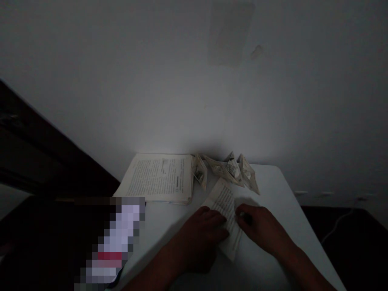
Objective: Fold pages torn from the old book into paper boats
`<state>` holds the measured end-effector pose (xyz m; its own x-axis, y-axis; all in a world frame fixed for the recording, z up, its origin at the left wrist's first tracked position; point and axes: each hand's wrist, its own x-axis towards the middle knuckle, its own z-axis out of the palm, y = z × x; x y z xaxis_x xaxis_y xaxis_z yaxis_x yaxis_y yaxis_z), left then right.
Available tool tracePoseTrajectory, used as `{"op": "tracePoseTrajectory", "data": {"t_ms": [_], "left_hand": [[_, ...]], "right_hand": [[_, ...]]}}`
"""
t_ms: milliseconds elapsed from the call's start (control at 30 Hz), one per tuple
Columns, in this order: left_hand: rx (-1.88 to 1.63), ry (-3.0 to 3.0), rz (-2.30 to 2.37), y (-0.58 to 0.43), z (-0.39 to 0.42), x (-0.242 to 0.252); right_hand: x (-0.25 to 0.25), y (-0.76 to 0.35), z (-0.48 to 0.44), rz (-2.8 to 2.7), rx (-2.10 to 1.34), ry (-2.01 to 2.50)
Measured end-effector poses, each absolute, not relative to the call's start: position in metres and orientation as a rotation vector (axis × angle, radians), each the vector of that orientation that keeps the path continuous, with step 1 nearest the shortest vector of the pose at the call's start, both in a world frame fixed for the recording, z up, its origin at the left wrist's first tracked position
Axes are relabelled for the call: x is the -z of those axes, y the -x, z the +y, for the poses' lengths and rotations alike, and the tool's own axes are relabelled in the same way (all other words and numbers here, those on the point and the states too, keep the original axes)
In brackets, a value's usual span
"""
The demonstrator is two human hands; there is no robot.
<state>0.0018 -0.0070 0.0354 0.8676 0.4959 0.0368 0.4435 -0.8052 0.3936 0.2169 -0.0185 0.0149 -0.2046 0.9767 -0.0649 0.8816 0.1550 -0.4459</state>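
Observation:
A folded strip of printed paper (226,198) lies slanted on the white table. My left hand (206,230) rests across its left side, fingers laid over the print. At the right edge of the paper, my right hand (254,222) has thumb and forefinger closed in a pinch on it. Just beyond the strip stand several folded paper boats made of printed pages, among them one at the left (200,171) and one at the right (249,176). The lower part of the left hand is in deep shadow.
A stack of printed sheets (157,178) lies at the table's back left, by the wall (151,101). A pixelated, bright, slab-shaped object (117,238) is at the left edge of the table (273,182). A thin cable (338,220) hangs at the right.

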Motion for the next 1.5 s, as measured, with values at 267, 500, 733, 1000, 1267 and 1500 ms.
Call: {"op": "tracePoseTrajectory", "data": {"t_ms": [267,500,733,1000,1267,1500], "left_hand": [[-0.19,-2.626,0.754,0.006,-0.003,-0.029],[-0.125,-2.58,0.691,0.012,-0.007,-0.028],[-0.173,-2.547,0.823,0.021,-0.006,-0.026],[-0.194,-2.501,0.772,0.021,-0.004,-0.03],[-0.175,-2.468,0.771,0.032,0.001,-0.033],[-0.373,-2.492,0.642,0.022,-0.004,-0.038]], "right_hand": [[-0.008,-0.215,-0.013,-2.272,-0.332,1.37],[-0.01,-0.203,-0.016,-2.362,-0.304,1.339],[0.003,-0.211,-0.012,-2.311,-0.136,1.356],[0.002,-0.21,-0.01,-2.327,-0.095,1.372],[0.009,-0.214,-0.013,-2.288,-0.175,1.418],[0.007,-0.214,-0.013,-2.251,-0.224,1.423]]}}
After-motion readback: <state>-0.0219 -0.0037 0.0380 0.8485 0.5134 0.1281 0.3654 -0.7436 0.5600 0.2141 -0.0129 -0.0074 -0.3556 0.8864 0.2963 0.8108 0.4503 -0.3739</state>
